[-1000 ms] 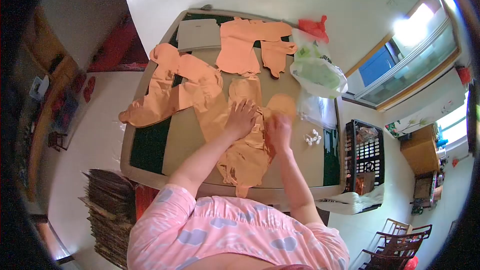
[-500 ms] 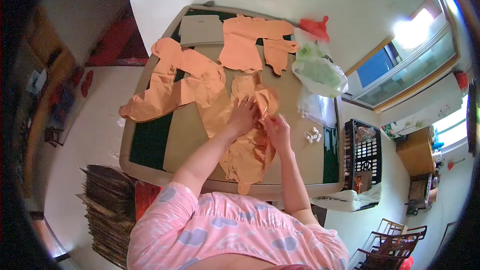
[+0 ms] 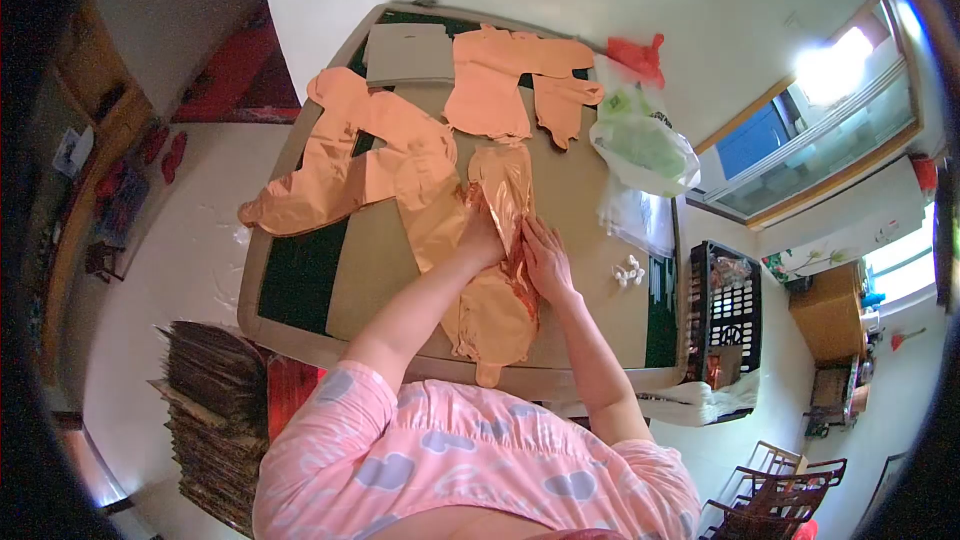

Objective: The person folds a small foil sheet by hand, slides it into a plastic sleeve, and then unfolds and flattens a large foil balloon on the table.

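Observation:
A shiny orange foil balloon (image 3: 497,312) lies flat on the tan table (image 3: 375,270) in front of me, its upper part folded over on itself. My left hand (image 3: 481,241) presses on the folded foil near the crease. My right hand (image 3: 545,258) lies flat on the right edge of the same fold, fingers pointing away from me. More flat orange foil balloons (image 3: 340,165) lie spread across the left and far side of the table.
A grey folder (image 3: 407,41) sits at the far edge. White and green plastic bags (image 3: 640,152) and a red bag (image 3: 636,54) crowd the table's right far corner. Small white pieces (image 3: 629,271) lie at the right. A black crate (image 3: 729,315) stands beside the table.
The right-hand flap of the foil balloon has been lifted and folded over to the left. Both hands have moved up and now press it flat.

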Demonstrator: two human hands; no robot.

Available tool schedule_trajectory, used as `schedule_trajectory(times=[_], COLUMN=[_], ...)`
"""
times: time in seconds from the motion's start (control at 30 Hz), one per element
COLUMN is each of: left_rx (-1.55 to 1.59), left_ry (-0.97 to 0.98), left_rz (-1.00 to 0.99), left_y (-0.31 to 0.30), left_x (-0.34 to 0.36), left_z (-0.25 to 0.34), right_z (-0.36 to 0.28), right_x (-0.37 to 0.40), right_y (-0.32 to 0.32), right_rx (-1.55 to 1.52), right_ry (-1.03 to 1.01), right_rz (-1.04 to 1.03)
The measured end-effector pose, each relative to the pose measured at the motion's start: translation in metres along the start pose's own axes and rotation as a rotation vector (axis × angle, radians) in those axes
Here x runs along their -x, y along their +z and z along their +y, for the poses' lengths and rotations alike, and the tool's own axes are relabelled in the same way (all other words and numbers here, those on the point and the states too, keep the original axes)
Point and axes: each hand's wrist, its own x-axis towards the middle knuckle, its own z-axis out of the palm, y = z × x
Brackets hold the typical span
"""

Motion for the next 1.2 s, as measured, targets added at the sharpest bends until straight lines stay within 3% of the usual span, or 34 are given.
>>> schedule_trajectory(times=[0.03,0.13,0.2,0.27,0.37,0.43,0.47,0.57,0.7,0.83,1.2], left_rx=[-0.036,0.073,0.403,0.535,0.428,0.348,0.132,-0.003,-0.098,-0.091,-0.115], left_ry=[0.024,-0.019,-0.239,-0.332,-0.211,-0.037,-0.044,0.265,0.13,0.096,0.084], left_rz=[0.082,0.037,0.097,0.209,0.424,0.543,0.134,0.185,-0.027,-0.002,0.001], left_y=[0.003,-0.005,-0.009,-0.009,-0.006,-0.034,-0.07,-0.016,-0.002,0.005,0.011], left_x=[0.001,0.004,0.002,-0.004,-0.012,-0.013,-0.005,0.019,0.044,0.043,0.042], left_z=[0.001,0.004,0.005,-0.006,-0.026,-0.003,0.022,0.014,0.007,0.006,0.002], right_z=[-0.002,-0.008,-0.006,-0.002,0.0,-0.002,0.0,0.004,0.005,0.012,0.0], right_x=[0.001,0.0,0.002,0.0,0.001,0.0,0.0,0.002,-0.001,0.007,0.095], right_y=[-0.001,-0.006,-0.003,0.0,0.002,0.0,0.001,0.006,0.005,-0.005,-0.05], right_rx=[0.0,-0.017,0.001,0.02,0.026,0.009,0.013,0.022,-0.033,-0.302,-0.181], right_ry=[0.004,0.037,0.014,-0.005,-0.015,-0.023,-0.031,-0.044,-0.018,-0.006,-0.229], right_rz=[-0.001,-0.016,0.004,0.018,0.026,0.031,0.035,0.051,0.032,0.004,-0.198])
